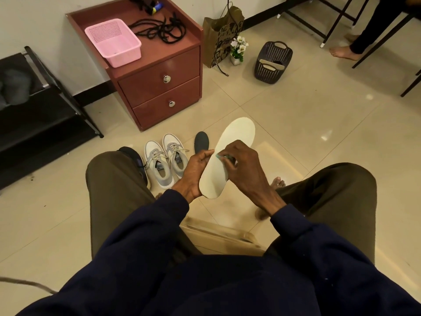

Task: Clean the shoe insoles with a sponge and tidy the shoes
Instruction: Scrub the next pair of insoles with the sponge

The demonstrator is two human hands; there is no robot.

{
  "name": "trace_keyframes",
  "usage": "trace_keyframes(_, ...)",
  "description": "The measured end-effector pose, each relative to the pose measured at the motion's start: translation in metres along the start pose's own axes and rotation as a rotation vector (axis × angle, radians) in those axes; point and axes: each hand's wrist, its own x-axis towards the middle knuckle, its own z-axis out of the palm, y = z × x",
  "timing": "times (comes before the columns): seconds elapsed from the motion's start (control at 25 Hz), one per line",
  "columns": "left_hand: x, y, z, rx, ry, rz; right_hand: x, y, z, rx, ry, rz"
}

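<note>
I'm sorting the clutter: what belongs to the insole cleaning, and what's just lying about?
Job: cream insole, sponge, grey shoes, dark insole on floor, black basket holding insoles.
Lying about: pink basket, paper bag, flowers.

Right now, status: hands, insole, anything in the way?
Left hand holds cream insole by its edge. Right hand pinches sponge against the insole's middle. Nothing blocking; grey shoes on the floor beyond.

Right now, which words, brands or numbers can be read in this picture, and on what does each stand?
None can be read.
Paper bag: dark print, too blurred to read.
Grey sneakers: label inside, too small to read.
Cream insole: no print shows.
</note>
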Motion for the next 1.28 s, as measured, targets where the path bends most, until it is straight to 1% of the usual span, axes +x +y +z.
trace_keyframes(0.04,0.0,0.001,0.001,-0.025,-0.016,-0.018,-0.005,-0.009,0.001,0.039,-0.034,-0.03)
trace_keyframes(0.12,0.0,0.002,0.0,-0.11,-0.077,-0.036,-0.019,-0.033,0.005,0.13,-0.161,-0.139)
trace_keyframes(0.2,0.0,0.004,-0.001,-0.198,-0.105,-0.029,-0.023,-0.041,0.007,0.189,-0.251,-0.236)
trace_keyframes(0.24,0.003,0.004,-0.004,-0.219,-0.099,-0.029,-0.019,-0.036,0.006,0.171,-0.241,-0.243)
trace_keyframes(0.32,0.005,0.004,-0.004,-0.216,-0.106,0.011,-0.007,-0.019,0.005,0.079,-0.112,-0.165)
trace_keyframes(0.36,0.004,0.005,-0.004,-0.203,-0.081,0.021,-0.003,-0.012,0.002,0.05,-0.056,-0.116)
trace_keyframes(0.4,0.005,0.005,-0.004,-0.222,-0.084,0.021,-0.003,-0.008,0.0,0.048,-0.031,-0.089)
trace_keyframes(0.44,0.005,0.004,-0.005,-0.243,-0.099,0.012,-0.007,-0.011,0.0,0.071,-0.045,-0.096)
trace_keyframes(0.56,0.008,0.004,-0.008,-0.337,-0.138,0.007,-0.03,-0.04,0.006,0.169,-0.258,-0.241)
trace_keyframes(0.6,0.01,0.005,-0.01,-0.357,-0.146,0.019,-0.033,-0.044,0.007,0.175,-0.303,-0.291)
trace_keyframes(0.64,0.009,0.006,-0.011,-0.362,-0.149,0.022,-0.03,-0.042,0.008,0.17,-0.3,-0.31)
trace_keyframes(0.68,0.009,0.008,-0.011,-0.378,-0.178,0.025,-0.024,-0.035,0.007,0.156,-0.244,-0.286)
trace_keyframes(0.76,0.011,0.009,-0.012,-0.328,-0.183,0.048,-0.011,-0.017,0.003,0.118,-0.08,-0.174)
trace_keyframes(0.8,0.011,0.009,-0.012,-0.304,-0.175,0.048,-0.009,-0.013,0.001,0.114,-0.039,-0.131)
trace_keyframes(0.84,0.011,0.008,-0.012,-0.304,-0.178,0.037,-0.011,-0.013,0.0,0.118,-0.039,-0.124)
trace_keyframes(0.88,0.012,0.007,-0.012,-0.33,-0.187,0.023,-0.017,-0.018,0.001,0.124,-0.08,-0.156)
trace_keyframes(0.96,0.012,0.006,-0.013,-0.37,-0.172,0.014,-0.03,-0.032,0.006,0.132,-0.226,-0.269)
trace_keyframes(1.0,0.013,0.006,-0.014,-0.388,-0.169,0.012,-0.031,-0.032,0.007,0.128,-0.266,-0.318)
trace_keyframes(1.04,0.014,0.007,-0.015,-0.401,-0.186,0.018,-0.027,-0.027,0.007,0.122,-0.263,-0.337)
trace_keyframes(1.08,0.015,0.008,-0.015,-0.392,-0.205,0.034,-0.022,-0.019,0.005,0.113,-0.217,-0.316)
trace_keyframes(1.16,0.016,0.009,-0.015,-0.336,-0.209,0.067,-0.012,-0.005,0.0,0.082,-0.077,-0.21)
trace_keyframes(1.2,0.016,0.008,-0.015,-0.331,-0.202,0.066,-0.012,-0.002,-0.001,0.079,-0.043,-0.175)
trace_keyframes(1.24,0.015,0.007,-0.014,-0.346,-0.2,0.052,-0.015,-0.005,-0.001,0.089,-0.05,-0.179)
trace_keyframes(1.28,0.015,0.007,-0.013,-0.372,-0.199,0.035,-0.02,-0.011,0.001,0.105,-0.096,-0.221)
